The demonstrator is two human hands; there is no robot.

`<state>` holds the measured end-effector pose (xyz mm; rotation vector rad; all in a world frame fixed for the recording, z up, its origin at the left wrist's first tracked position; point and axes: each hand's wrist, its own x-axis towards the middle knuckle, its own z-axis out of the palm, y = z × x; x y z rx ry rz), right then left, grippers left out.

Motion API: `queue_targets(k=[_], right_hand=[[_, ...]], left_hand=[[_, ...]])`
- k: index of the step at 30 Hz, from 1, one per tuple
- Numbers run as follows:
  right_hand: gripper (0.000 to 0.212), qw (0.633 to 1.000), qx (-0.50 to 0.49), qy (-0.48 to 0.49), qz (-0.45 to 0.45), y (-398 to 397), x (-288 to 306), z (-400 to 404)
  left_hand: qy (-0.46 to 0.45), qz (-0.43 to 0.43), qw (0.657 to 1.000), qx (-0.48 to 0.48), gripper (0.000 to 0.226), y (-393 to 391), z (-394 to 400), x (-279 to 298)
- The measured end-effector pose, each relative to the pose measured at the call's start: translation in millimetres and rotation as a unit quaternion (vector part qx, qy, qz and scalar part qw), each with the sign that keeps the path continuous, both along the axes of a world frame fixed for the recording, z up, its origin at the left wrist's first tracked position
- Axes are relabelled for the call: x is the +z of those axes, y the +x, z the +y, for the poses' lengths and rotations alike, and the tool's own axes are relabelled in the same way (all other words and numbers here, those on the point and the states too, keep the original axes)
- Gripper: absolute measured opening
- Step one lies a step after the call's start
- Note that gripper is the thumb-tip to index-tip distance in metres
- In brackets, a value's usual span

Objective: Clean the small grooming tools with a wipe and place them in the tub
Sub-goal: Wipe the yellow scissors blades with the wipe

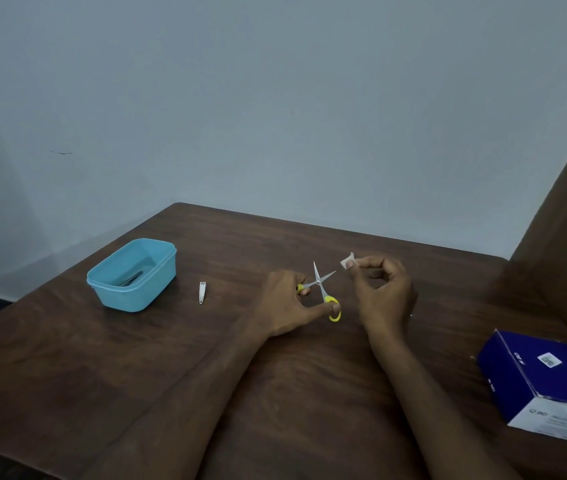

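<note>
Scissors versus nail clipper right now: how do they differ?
The scissors are held in the left hand, blades spread open; the nail clipper lies untouched on the table. The scissors have yellow handles; the clipper is plain metal and smaller. Neither is in the tub.

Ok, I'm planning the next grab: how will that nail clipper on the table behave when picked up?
The nail clipper looks like slim bare metal, so probably stiff and light, perhaps slippery. It lies flat on the table, so it should slide rather than roll.
</note>
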<state>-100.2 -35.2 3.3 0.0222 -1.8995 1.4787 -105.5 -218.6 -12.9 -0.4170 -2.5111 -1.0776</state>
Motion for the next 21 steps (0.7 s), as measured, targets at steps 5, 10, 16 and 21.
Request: queue_targets(k=[5,10,16,21], right_hand=[[0.018,0.993,0.084,0.085,0.008,5.1,-1.3,-6.8],[0.017,0.994,0.040,0.099,0.000,-0.8,-3.8,-20.4],[0.014,0.995,0.040,0.082,0.043,4.8,1.3,-17.5],[0.018,0.997,-0.003,0.075,-0.025,2.1,-6.4,-12.5]], left_hand=[[-0.010,-0.011,1.000,-0.003,0.065,1.2,0.2,1.0],[-0.041,-0.002,0.998,-0.043,0.049,5.3,2.1,2.5],[0.002,-0.028,1.000,0.006,0.067,-0.2,0.1,1.2],[0.008,-0.013,1.000,0.003,0.071,-0.3,0.6,-0.6]])
